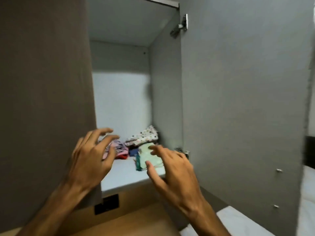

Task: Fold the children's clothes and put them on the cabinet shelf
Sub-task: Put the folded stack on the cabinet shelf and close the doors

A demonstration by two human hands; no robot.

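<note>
Currently, both hands, left hand (90, 159) and right hand (172, 169), are held with fingers spread, gripping nothing, before the cabinet shelf (122, 178), where the folded clothes (146, 142) are stacked at the rear right.

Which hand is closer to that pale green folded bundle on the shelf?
The right hand. Its fingers overlap the pale green bundle and seem to touch it. The left hand hovers apart to the left, in front of the pink clothes.
</note>
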